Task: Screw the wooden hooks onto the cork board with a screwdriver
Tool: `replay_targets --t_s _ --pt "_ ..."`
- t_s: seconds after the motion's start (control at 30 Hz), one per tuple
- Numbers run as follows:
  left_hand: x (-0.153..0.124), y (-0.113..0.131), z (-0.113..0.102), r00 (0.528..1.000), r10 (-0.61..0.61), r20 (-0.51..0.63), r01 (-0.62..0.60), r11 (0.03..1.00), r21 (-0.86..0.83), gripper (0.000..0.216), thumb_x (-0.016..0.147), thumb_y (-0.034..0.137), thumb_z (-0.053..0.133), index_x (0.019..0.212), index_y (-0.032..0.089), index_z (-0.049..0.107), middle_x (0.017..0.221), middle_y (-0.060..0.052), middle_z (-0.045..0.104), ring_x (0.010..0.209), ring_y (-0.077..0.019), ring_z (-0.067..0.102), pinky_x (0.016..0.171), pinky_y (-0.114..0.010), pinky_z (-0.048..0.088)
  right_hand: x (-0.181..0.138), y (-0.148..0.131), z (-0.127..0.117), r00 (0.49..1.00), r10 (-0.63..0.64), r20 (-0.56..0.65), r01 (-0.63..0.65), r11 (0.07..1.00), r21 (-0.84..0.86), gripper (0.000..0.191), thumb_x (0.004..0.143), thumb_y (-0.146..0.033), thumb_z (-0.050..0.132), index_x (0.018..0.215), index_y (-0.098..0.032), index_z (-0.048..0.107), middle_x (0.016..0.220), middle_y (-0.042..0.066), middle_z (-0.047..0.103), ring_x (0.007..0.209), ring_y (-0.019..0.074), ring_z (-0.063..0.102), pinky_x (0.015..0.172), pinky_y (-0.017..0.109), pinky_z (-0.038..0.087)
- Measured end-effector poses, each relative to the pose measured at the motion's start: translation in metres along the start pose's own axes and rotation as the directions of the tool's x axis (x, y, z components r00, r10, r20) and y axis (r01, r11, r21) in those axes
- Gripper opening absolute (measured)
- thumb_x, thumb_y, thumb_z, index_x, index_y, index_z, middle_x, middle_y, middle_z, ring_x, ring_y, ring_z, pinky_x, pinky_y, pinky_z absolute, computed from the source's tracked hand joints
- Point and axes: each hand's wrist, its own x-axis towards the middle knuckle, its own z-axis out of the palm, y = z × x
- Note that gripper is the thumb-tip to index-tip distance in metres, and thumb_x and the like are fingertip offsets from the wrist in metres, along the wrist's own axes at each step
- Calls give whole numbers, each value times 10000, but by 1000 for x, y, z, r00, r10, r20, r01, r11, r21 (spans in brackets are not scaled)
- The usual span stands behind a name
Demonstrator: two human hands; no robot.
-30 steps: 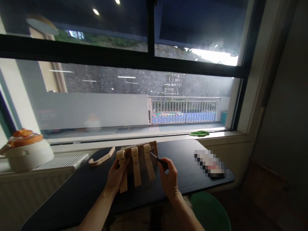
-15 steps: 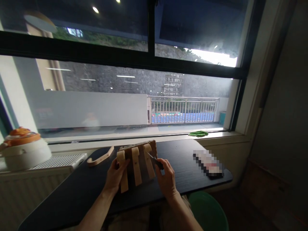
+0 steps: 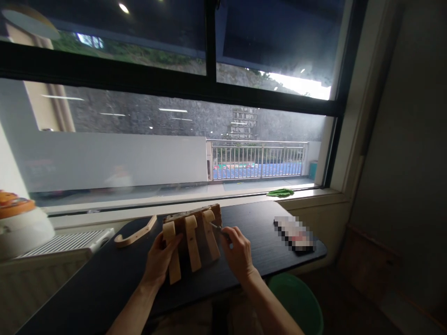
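Observation:
A wooden board with three pale wooden hooks (image 3: 191, 235) stands tilted on the dark table (image 3: 104, 284). My left hand (image 3: 159, 258) grips its left side, thumb against the leftmost hook. My right hand (image 3: 236, 251) is closed around a screwdriver (image 3: 217, 227), whose metal tip touches the rightmost hook near the top. A loose curved wooden hook (image 3: 136, 232) lies on the table to the left of the board, apart from both hands.
A pixelated flat object (image 3: 294, 232) lies at the table's right end. A green bucket (image 3: 296, 302) sits below the table edge. A white and orange pot (image 3: 17, 223) stands on the radiator (image 3: 66, 242) at left. A green cloth (image 3: 280, 192) lies on the window sill.
My right hand has moved closer to the board, bringing the screwdriver tip onto the rightmost hook. The view has shifted slightly right. My left hand keeps its grip.

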Motion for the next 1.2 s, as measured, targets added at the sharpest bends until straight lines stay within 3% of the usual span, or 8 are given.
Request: replay_targets --t_s 0.37,0.57,0.7,0.87,0.97,1.1,1.2 --pt "1 -2 -2 998 13 67 -11 1000 -29 504 520 240 779 990 216 600 805 29 649 701 -141 617 618 -215 477 24 -17 -26 961 -188 202 241 929 -280 263 845 -115 452 1003 -271 592 858 24 575 740 147 518 647 243 352" --pt "-1 -5 -1 995 -19 99 24 998 -50 465 534 224 764 968 214 596 724 46 638 647 -141 626 620 -232 495 23 -20 -26 965 -140 219 206 927 -314 170 850 -157 476 939 -253 585 753 0 596 648 134 547 569 236 326" --pt "9 -8 6 993 -62 103 67 997 -41 486 540 225 756 996 222 587 723 52 635 623 -131 624 610 -235 503 29 -14 -28 979 -57 197 118 941 -316 173 869 -251 475 1026 -233 543 815 0 626 689 142 577 583 237 334" --pt "43 -2 32 988 -71 138 74 997 -20 546 522 205 767 1034 227 578 767 43 641 669 -137 624 589 -213 494 64 11 -27 986 -18 165 74 938 -339 114 853 -198 483 933 -207 564 849 19 636 749 151 583 597 239 324" --pt "66 2 54 986 -50 159 52 999 -6 566 529 197 770 1056 237 569 826 38 650 712 -136 621 609 -202 492 87 31 -19 990 -33 137 80 931 -355 91 857 -224 486 849 -205 574 771 16 641 690 149 588 566 246 303" --pt "97 -5 83 988 -2 155 7 999 -32 561 535 196 778 1051 255 567 842 36 643 740 -139 619 626 -197 496 108 63 -5 993 -31 113 69 932 -355 204 869 -305 469 719 -197 556 617 3 621 549 132 569 532 246 282" --pt "112 -11 100 991 21 129 -21 1000 -3 540 514 203 791 1014 264 596 844 17 662 745 -161 629 622 -214 510 115 86 2 995 -2 103 36 942 -332 191 882 -279 435 764 -199 563 649 3 629 553 129 571 533 245 288"
